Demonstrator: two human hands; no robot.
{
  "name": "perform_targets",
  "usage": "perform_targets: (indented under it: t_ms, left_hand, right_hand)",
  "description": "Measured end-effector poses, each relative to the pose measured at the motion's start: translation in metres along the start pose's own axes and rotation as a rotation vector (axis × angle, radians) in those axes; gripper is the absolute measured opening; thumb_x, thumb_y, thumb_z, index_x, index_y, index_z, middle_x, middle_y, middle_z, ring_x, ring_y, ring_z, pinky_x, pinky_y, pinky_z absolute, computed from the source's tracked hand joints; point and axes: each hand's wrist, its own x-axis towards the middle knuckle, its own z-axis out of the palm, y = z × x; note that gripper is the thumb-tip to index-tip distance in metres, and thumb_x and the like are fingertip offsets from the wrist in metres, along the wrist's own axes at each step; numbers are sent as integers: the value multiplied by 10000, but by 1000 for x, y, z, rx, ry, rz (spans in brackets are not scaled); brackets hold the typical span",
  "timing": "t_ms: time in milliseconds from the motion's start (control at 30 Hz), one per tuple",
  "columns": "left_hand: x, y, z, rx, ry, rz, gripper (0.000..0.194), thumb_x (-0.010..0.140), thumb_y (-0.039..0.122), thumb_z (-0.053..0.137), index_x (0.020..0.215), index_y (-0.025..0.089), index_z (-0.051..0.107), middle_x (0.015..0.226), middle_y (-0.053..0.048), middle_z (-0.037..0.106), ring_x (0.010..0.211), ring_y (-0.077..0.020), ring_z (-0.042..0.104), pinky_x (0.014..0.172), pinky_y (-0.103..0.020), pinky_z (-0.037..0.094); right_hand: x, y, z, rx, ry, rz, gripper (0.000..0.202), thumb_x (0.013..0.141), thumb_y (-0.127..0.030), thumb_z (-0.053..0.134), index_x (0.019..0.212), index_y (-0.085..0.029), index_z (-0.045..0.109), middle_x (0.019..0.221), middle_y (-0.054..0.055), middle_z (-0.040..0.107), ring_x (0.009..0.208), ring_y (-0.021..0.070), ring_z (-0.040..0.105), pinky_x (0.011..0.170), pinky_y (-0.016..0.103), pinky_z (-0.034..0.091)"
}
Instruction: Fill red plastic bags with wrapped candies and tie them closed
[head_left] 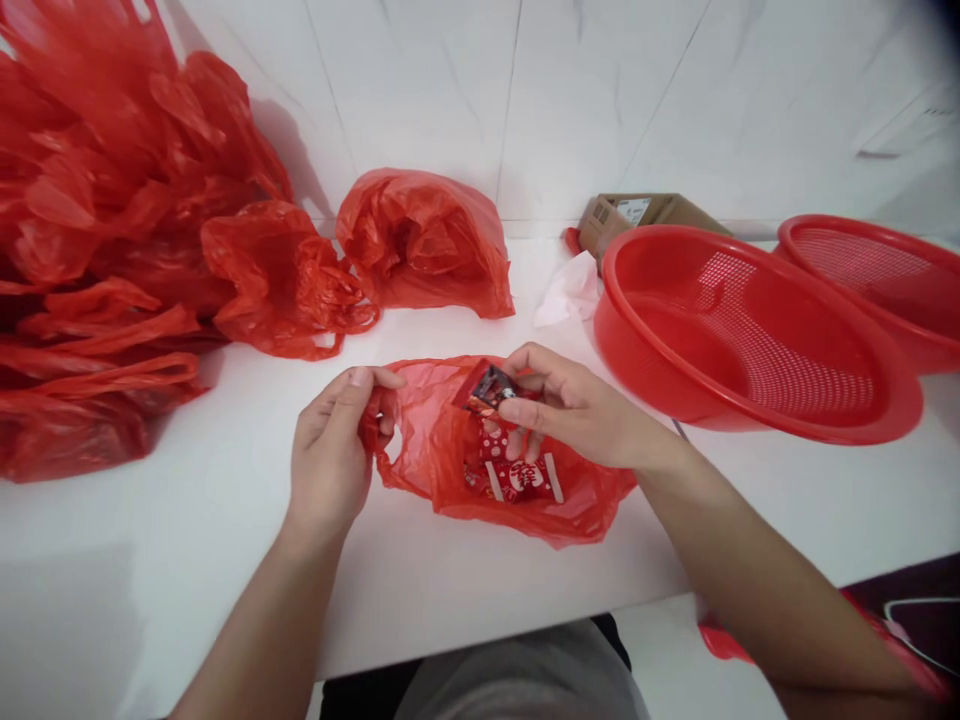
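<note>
A red plastic bag (450,470) lies on the white table in front of me, its mouth spread. My left hand (337,440) is closed around the bag's handle at its left end. Between the thumb and fingers of my right hand (562,405) is a small dark, shiny packet (489,388) with red edges, held above the bag. Inside the bag rest several red packets, among them a red packet with white lettering (525,478). My right fingers partly cover the contents.
Many filled red plastic bags (112,200) crowd the left side, with another red bag (435,240) at the back. To the right stand a large red plastic basket (675,300) and a second red basket (862,240). Behind them are a cardboard box (675,212) and white crumpled plastic (570,290).
</note>
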Motion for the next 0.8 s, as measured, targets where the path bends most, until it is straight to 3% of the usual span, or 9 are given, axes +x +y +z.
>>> perform_targets:
  t_ms: [100, 233, 500, 800]
  left_hand:
    - [3, 0, -1, -13, 43, 6, 269, 942, 333, 539, 766, 193, 687, 590, 10, 508, 516, -93, 430, 489, -206, 363]
    - [3, 3, -2, 14, 74, -2, 269, 938, 340, 546, 759, 211, 699, 586, 7, 511, 501, -102, 425, 470, -225, 362]
    - [0, 10, 0, 14, 91, 13, 250, 904, 308, 578, 741, 162, 698, 528, 8, 547, 434, -73, 430, 386, -208, 295]
    - [-1, 10, -2, 13, 78, 11, 254, 905, 312, 588, 736, 167, 710, 496, 16, 521, 400, -66, 386, 360, -216, 219]
  right_hand:
    - [8, 11, 4, 2, 38, -16, 257, 911, -455, 598, 1044, -243, 536, 728, -42, 587, 588, 110, 587, 554, 238, 486]
    - [11, 29, 5, -43, 19, 30, 267, 926, -482, 561, 1029, -236, 567, 673, -46, 564, 563, 106, 529, 540, 233, 431]
    - [8, 30, 8, -277, 185, -63, 216, 969, -397, 494, 932, -216, 604, 898, -2, 665, 809, 145, 603, 709, 272, 436]
    - [5, 32, 10, -397, 188, -94, 167, 978, -378, 488, 967, -250, 594, 904, -3, 682, 772, 165, 615, 704, 304, 447]
